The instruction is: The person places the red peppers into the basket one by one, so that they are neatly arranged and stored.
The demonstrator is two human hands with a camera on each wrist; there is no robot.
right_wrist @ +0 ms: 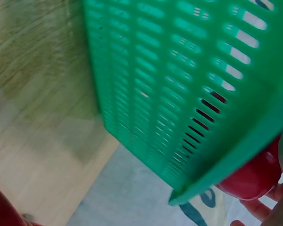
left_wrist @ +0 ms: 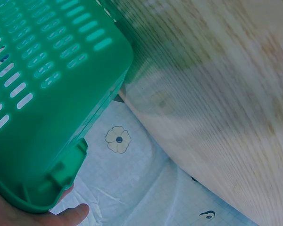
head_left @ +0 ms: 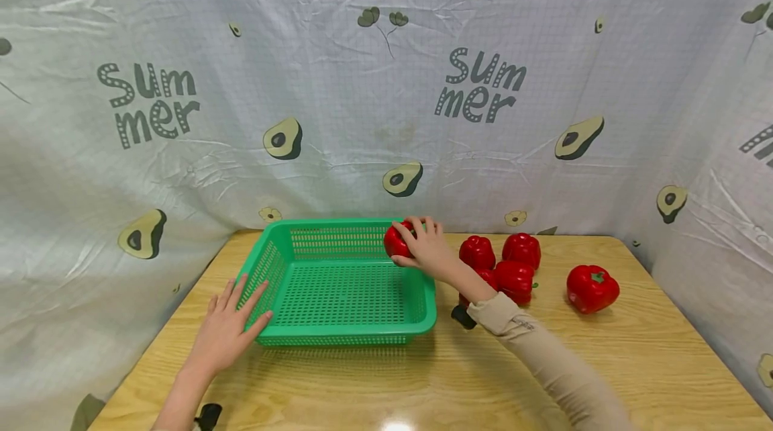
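Note:
A green plastic basket (head_left: 344,331) with slotted walls stands on the wooden table. My right hand (head_left: 430,253) grips a red bell pepper (head_left: 395,243) over the basket's right end, near its back corner. In the right wrist view the held pepper (right_wrist: 250,181) shows past the basket rim, with fingers curled about it. My left hand (head_left: 223,330) rests with spread fingers on the basket's left rim; in the left wrist view its fingers (left_wrist: 75,214) lie at the rim's corner.
Several red bell peppers (head_left: 514,280) sit in a cluster right of the basket, partly hidden by the right forearm. Another bell pepper (head_left: 592,289) lies apart, farther right. A printed white curtain (head_left: 338,82) hangs behind the table (head_left: 634,364).

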